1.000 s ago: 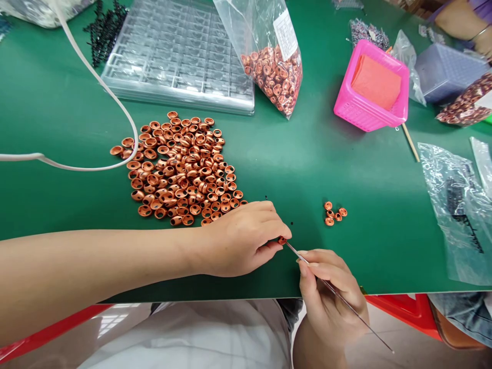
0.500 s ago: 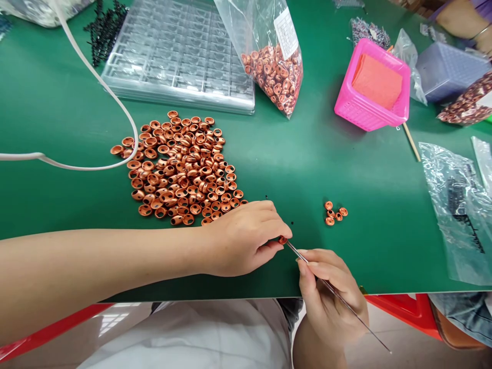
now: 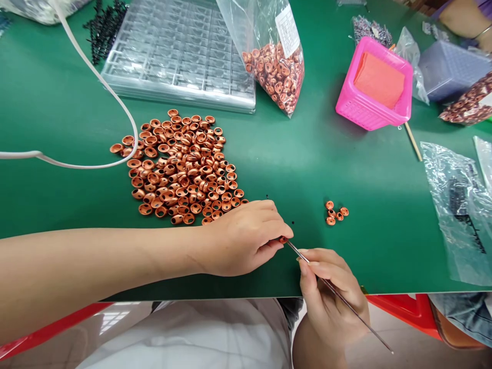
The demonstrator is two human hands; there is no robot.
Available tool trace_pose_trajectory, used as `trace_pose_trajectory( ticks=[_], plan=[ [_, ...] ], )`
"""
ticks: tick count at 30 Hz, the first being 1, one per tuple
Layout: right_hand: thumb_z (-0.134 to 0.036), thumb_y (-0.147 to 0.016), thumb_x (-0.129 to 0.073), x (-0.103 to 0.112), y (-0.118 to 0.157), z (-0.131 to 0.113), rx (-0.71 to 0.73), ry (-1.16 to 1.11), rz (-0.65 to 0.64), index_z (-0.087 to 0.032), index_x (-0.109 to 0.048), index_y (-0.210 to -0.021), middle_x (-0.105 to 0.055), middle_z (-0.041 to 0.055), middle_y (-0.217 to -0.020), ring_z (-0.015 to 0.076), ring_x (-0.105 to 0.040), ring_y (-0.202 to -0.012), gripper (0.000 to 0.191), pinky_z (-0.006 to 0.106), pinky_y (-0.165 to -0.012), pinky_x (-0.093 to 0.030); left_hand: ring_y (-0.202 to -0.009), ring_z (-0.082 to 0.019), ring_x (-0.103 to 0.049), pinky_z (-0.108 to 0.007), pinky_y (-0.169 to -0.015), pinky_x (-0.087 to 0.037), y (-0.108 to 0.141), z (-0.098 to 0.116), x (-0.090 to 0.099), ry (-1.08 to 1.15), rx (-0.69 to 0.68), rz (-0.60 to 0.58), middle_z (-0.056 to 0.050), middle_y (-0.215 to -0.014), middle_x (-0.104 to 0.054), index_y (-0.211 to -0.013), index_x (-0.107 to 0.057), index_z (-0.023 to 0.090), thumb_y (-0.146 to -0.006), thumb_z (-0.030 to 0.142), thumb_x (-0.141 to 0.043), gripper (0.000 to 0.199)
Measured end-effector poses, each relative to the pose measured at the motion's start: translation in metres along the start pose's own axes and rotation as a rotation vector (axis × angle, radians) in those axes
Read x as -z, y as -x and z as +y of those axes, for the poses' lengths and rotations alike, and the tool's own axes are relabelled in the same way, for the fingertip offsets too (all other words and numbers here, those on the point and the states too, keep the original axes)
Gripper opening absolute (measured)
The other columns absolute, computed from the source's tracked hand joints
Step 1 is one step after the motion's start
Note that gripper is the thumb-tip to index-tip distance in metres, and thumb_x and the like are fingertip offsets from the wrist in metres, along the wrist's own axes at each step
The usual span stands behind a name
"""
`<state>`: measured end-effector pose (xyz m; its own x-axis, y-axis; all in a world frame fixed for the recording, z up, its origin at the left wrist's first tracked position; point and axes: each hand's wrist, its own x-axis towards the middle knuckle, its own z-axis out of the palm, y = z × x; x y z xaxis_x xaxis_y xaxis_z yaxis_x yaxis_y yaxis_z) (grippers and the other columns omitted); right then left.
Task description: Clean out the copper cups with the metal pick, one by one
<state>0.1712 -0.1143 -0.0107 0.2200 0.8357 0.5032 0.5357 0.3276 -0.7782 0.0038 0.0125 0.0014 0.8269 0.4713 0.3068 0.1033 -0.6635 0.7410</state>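
Observation:
Near the table's front edge, my left hand (image 3: 249, 238) pinches a small copper-coloured piece (image 3: 283, 240) between thumb and fingers. My right hand (image 3: 332, 292) is closed round a thin metal rod (image 3: 348, 306), whose upper end touches or enters that piece; which of the two cannot be made out. The rod's other end sticks out past the right hand, over the table edge. Beyond my left hand lies a large pile of copper-coloured pieces (image 3: 184, 169). Several more pieces (image 3: 339, 216) form a small group to the right.
Clear plastic trays (image 3: 177, 56), a bag of copper pieces (image 3: 279, 77) and black parts (image 3: 103, 31) lie at the back. A white cable (image 3: 126, 115) crosses the left. Right: pink basket (image 3: 344, 100), wooden stick (image 3: 412, 142), plastic bag (image 3: 453, 215), another person's arm (image 3: 463, 20).

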Motion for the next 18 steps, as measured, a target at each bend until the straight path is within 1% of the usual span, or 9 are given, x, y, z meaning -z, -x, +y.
trace_pose_trajectory(
  ticks=[5,10,12,18],
  plan=[
    [0.000,-0.077,-0.062,-0.0007,0.0006,-0.0001,-0.011,0.016,0.006,-0.021,-0.064,-0.096,-0.071,0.0038,-0.092,0.0171,-0.070,-0.081,0.028,0.032,-0.065,-0.059,-0.080,-0.018,-0.057,-0.031,-0.076,-0.046,-0.0005,0.0003,0.0000,0.000,-0.006,0.002,-0.006,-0.085,-0.068,-0.097,-0.064,0.013,-0.087,0.008,-0.055,0.014],
    [0.004,-0.075,-0.061,-0.0016,0.0006,-0.0007,-0.008,-0.012,0.002,-0.019,-0.064,-0.097,-0.071,0.0045,-0.093,0.0175,-0.069,-0.082,0.032,0.032,-0.065,-0.059,-0.081,-0.018,-0.056,-0.031,-0.075,-0.046,0.0001,-0.0003,0.0001,0.003,0.004,-0.009,-0.005,-0.085,-0.068,-0.097,-0.064,0.014,-0.088,0.010,-0.055,0.014],
    [0.004,-0.075,-0.061,-0.0019,0.0009,-0.0010,-0.004,-0.014,-0.014,-0.020,-0.065,-0.098,-0.070,0.0046,-0.094,0.0174,-0.069,-0.083,0.034,0.032,-0.065,-0.059,-0.082,-0.018,-0.056,-0.031,-0.075,-0.046,0.0004,-0.0006,0.0001,0.002,0.006,-0.010,-0.005,-0.086,-0.068,-0.098,-0.063,0.014,-0.088,0.011,-0.055,0.014],
    [0.004,-0.076,-0.061,-0.0011,0.0019,-0.0016,-0.004,-0.008,-0.004,-0.020,-0.065,-0.100,-0.070,0.0048,-0.096,0.0170,-0.069,-0.083,0.035,0.032,-0.065,-0.059,-0.081,-0.018,-0.057,-0.031,-0.076,-0.046,0.0002,-0.0004,0.0000,0.008,0.006,-0.002,-0.005,-0.085,-0.068,-0.096,-0.064,0.013,-0.088,0.010,-0.055,0.012]
  ],
)
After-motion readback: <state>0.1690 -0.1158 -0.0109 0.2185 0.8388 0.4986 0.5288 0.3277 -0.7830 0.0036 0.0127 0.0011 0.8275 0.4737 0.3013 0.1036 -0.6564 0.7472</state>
